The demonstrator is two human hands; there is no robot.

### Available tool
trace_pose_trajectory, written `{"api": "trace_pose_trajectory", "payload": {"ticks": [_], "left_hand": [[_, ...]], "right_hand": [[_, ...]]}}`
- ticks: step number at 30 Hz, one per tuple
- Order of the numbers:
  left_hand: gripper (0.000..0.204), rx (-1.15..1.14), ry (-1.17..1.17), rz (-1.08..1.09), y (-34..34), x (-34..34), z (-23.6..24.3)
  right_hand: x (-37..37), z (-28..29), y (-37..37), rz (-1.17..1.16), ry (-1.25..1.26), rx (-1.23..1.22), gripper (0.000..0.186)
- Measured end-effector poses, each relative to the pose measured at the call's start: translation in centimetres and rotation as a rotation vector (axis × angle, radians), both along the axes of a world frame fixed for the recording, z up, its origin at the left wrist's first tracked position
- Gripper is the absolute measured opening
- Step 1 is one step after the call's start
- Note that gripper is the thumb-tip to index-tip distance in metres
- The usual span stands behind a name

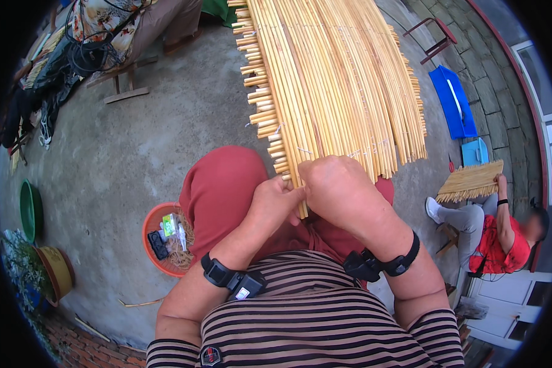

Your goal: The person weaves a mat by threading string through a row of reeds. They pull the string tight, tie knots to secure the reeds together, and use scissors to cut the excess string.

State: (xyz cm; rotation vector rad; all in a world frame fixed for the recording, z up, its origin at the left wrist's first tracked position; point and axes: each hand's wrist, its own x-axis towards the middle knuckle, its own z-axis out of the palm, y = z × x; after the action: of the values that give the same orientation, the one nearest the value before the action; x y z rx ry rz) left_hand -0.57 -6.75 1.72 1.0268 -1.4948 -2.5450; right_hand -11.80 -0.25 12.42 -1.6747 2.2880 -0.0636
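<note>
A long mat of straw-coloured reed stalks (337,80), bound side by side with thin white thread, stretches away from my lap toward the far edge. Its stalk ends form an uneven fringe along the left side. My left hand (278,201) pinches the near end of the mat's left-edge stalks between thumb and fingers. Close beside it, my right hand (333,181) is curled in a fist over the near edge, knuckles up; what its fingers grip is hidden. Both hands sit just above my red trousers (224,184).
An orange basket (150,248) with small packages and fibre stands left of my knee. Blue bins (452,101) lie at the right. Another person (500,239) sits at the far right with a smaller reed mat (472,180). Planter (56,273) and green basin (30,210) stand far left.
</note>
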Motion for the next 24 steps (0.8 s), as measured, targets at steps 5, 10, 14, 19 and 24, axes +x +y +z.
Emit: {"api": "trace_pose_trajectory", "payload": {"ticks": [5, 10, 14, 19, 24], "left_hand": [[0.028, 0.058, 0.123, 0.040, -0.4, 1.0, 1.5], [0.032, 0.203, 0.207, 0.050, -0.7, 1.9, 1.7], [0.029, 0.151, 0.187, 0.048, -0.6, 1.5, 1.0], [0.030, 0.003, 0.108, 0.078, -0.3, 1.6, 0.4], [0.031, -0.053, 0.073, 0.071, -0.3, 1.4, 0.6]], "right_hand": [[-1.0, 0.9, 0.4, -0.073, -0.187, -0.144, 0.009], [-0.7, 2.1, 0.2, -0.091, -0.154, -0.129, 0.010], [-0.5, 2.0, 0.2, -0.066, -0.056, -0.100, 0.011], [-0.4, 1.5, 0.0, -0.037, -0.096, -0.101, 0.012], [-0.6, 1.1, -0.1, -0.019, -0.134, -0.091, 0.012]]}}
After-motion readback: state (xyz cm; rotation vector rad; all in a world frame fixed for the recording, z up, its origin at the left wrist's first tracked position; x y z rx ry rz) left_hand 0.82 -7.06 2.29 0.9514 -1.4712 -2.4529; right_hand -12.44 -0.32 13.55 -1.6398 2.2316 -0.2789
